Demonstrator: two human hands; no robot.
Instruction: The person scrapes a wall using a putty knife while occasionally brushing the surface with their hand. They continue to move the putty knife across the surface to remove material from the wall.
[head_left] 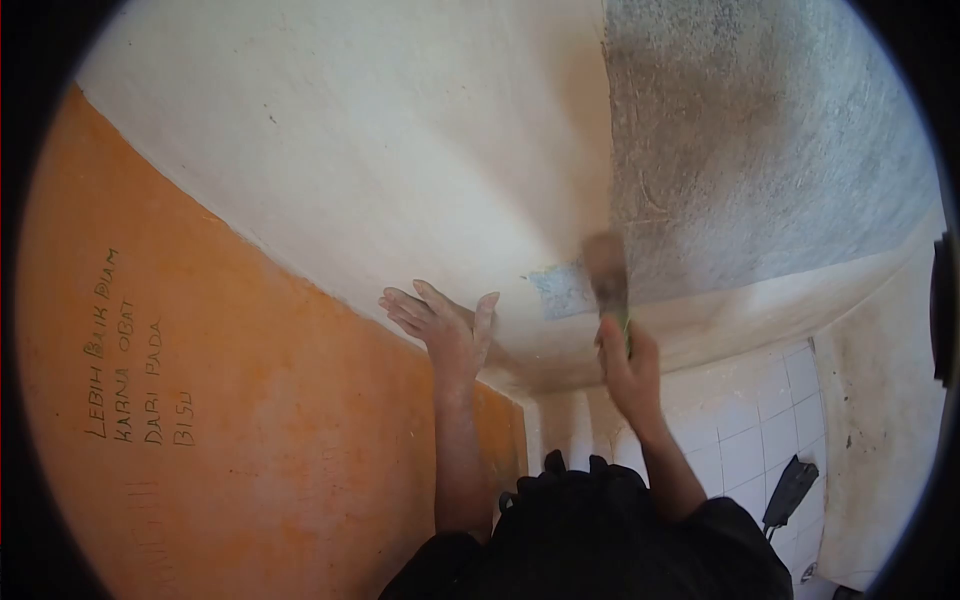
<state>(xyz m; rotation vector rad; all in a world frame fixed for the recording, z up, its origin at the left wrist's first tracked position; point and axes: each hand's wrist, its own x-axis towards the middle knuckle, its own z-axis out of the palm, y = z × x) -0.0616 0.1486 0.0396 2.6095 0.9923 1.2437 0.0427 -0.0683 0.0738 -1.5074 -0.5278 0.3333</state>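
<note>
My right hand is closed around the green handle of a scraper, whose broad brown end is smeared by motion. The scraper overlaps the edge of a small bluish-grey bare patch in the pale wall coating. A large rough grey area begins just beyond the blade. To the left, my left hand is raised with fingers spread and holds nothing. It is near the border between the pale surface and the orange wall, and dust whitens its fingertips.
The orange wall on the left carries handwritten lettering. White tiles lie below right, where a dark, flat-headed object rests. A pale wall with a dark item bounds the right side.
</note>
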